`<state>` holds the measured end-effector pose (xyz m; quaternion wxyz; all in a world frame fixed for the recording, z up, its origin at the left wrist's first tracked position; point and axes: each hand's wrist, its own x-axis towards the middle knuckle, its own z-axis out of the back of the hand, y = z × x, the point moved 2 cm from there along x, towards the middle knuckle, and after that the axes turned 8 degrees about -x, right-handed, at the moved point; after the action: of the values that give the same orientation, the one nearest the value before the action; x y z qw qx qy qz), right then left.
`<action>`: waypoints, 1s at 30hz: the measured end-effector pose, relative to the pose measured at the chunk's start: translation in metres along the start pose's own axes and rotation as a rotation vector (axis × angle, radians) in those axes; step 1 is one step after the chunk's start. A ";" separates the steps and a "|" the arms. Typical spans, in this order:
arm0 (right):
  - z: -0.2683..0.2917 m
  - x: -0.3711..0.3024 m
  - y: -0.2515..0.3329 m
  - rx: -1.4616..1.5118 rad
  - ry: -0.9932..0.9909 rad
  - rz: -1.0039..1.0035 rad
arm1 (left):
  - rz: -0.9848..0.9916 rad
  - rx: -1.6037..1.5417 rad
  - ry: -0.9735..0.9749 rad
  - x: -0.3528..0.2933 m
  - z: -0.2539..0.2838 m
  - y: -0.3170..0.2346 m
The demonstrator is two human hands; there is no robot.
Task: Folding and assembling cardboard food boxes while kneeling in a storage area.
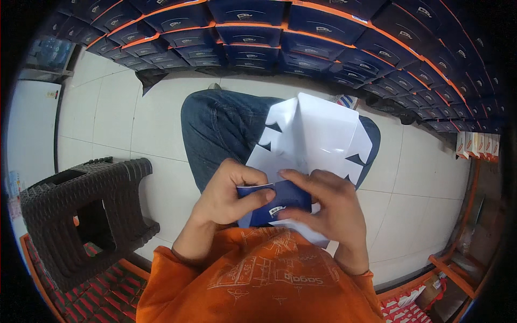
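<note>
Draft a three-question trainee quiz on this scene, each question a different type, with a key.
1. True or false: only the left hand touches the blue-and-white, partly folded cardboard sheet.

2. Multiple choice: where is the dark grey, woven-textured plastic stool?
A. To the person's right
B. To the person's left
C. Straight ahead of the person

3. Fill in the blank: the stacked rectangular boxes ahead of the person are mostly dark ____.

Key:
1. False; the right hand holds it too.
2. B
3. blue
</note>
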<state>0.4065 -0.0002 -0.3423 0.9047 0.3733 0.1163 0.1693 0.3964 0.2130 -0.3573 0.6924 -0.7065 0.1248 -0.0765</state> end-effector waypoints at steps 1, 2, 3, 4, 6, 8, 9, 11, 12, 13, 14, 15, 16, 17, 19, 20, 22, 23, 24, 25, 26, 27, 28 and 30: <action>0.002 -0.001 0.001 -0.158 0.069 0.182 | -0.021 -0.083 0.014 0.005 0.001 -0.004; 0.008 -0.001 0.000 -0.218 0.132 0.198 | -0.019 -0.090 0.101 0.012 0.003 -0.010; 0.018 0.001 -0.004 -0.218 0.119 0.140 | -0.018 -0.099 0.190 0.018 0.006 -0.016; 0.031 0.006 -0.007 -0.139 0.081 0.113 | -0.039 -0.024 0.417 0.025 0.014 -0.024; 0.059 0.017 -0.011 -0.118 -0.010 -0.066 | -0.105 0.090 0.477 0.030 0.034 -0.040; 0.071 0.022 -0.003 -0.464 -0.077 -0.080 | -0.025 0.225 0.473 0.031 0.039 -0.042; 0.069 0.023 0.002 -0.530 -0.103 -0.061 | -0.059 0.246 0.474 0.028 0.039 -0.044; 0.052 0.020 0.017 -0.301 -0.175 0.271 | 0.116 0.251 0.508 0.021 0.024 -0.032; 0.038 0.019 0.019 -0.131 -0.151 0.319 | 0.027 0.077 0.423 0.021 0.016 -0.027; 0.024 0.017 0.018 -0.044 -0.108 0.375 | -0.006 -0.053 0.366 0.021 0.007 -0.021; 0.023 0.015 0.011 0.117 -0.229 0.312 | -0.021 -0.203 0.360 0.021 0.005 -0.015; 0.019 0.013 0.004 0.198 -0.229 0.232 | 0.044 -0.279 0.424 0.020 0.000 -0.008; 0.022 0.011 -0.003 0.351 -0.364 0.182 | 0.192 -0.126 0.455 0.020 -0.003 0.004; 0.028 0.007 -0.007 0.312 -0.438 0.211 | 0.335 0.038 0.479 0.019 -0.005 0.014; 0.038 0.002 -0.006 0.532 -0.316 0.443 | 0.447 -0.273 0.290 0.016 -0.003 0.031; 0.035 0.000 -0.001 0.485 -0.077 0.494 | 0.440 -0.286 0.282 0.014 -0.001 0.037; 0.030 -0.003 0.004 0.076 0.070 0.442 | 0.438 -0.303 0.242 0.010 0.002 0.050; 0.027 -0.003 0.003 0.051 -0.042 0.329 | 0.400 -0.356 0.254 0.007 0.001 0.055; 0.026 -0.004 -0.001 -0.018 -0.201 0.204 | 0.358 -0.469 0.338 0.010 0.004 0.057; 0.022 -0.005 -0.006 -0.110 -0.385 0.073 | 0.278 -0.415 0.336 0.008 0.005 0.058; 0.013 -0.006 -0.004 -0.128 -0.265 0.191 | 0.324 -0.286 0.326 0.009 0.007 0.060; 0.006 -0.006 -0.005 -0.173 -0.244 0.300 | 0.318 -0.195 0.333 0.007 0.008 0.059; -0.003 -0.006 -0.004 -0.117 -0.054 0.325 | 0.333 -0.140 0.293 0.007 0.009 0.057; -0.008 -0.004 -0.004 -0.062 0.014 0.327 | 0.399 -0.147 0.413 0.008 0.005 0.048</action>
<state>0.4005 0.0007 -0.3505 0.8754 0.3580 0.0551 0.3202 0.4016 0.2151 -0.4059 0.6008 -0.6857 0.4046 -0.0718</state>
